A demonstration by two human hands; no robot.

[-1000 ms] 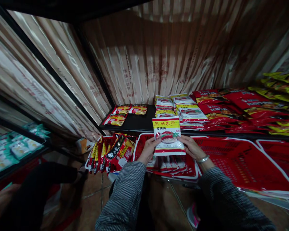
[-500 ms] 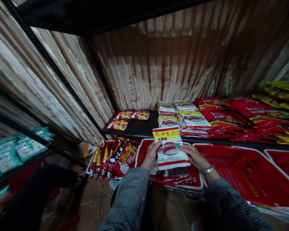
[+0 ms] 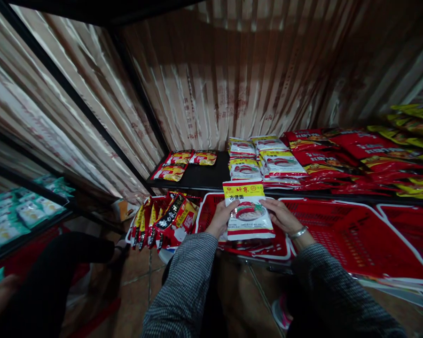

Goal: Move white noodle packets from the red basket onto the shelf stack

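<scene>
Between my two hands is a white, yellow and red packet of instant noodles, its printed front facing up toward me. My left hand is closed on its left edge, thumb on the front. My right hand, with a silver bracelet at the wrist, grips the right edge. Beneath the packet stands a red basket with white rims, holding more packets partly hidden. Just beyond, on the black shelf, matching noodle packets lie in stacks.
Red-and-black packets fill a basket at left; a few similar packets lie on the shelf's left end. Red packets are piled to the right. Another red basket is at right. A co-worker's leg shows at lower left, near green packets.
The view has tilted slightly, so the shelf and baskets sit a little higher. Both hands still hold the noodle packet, which now lies a bit straighter.
</scene>
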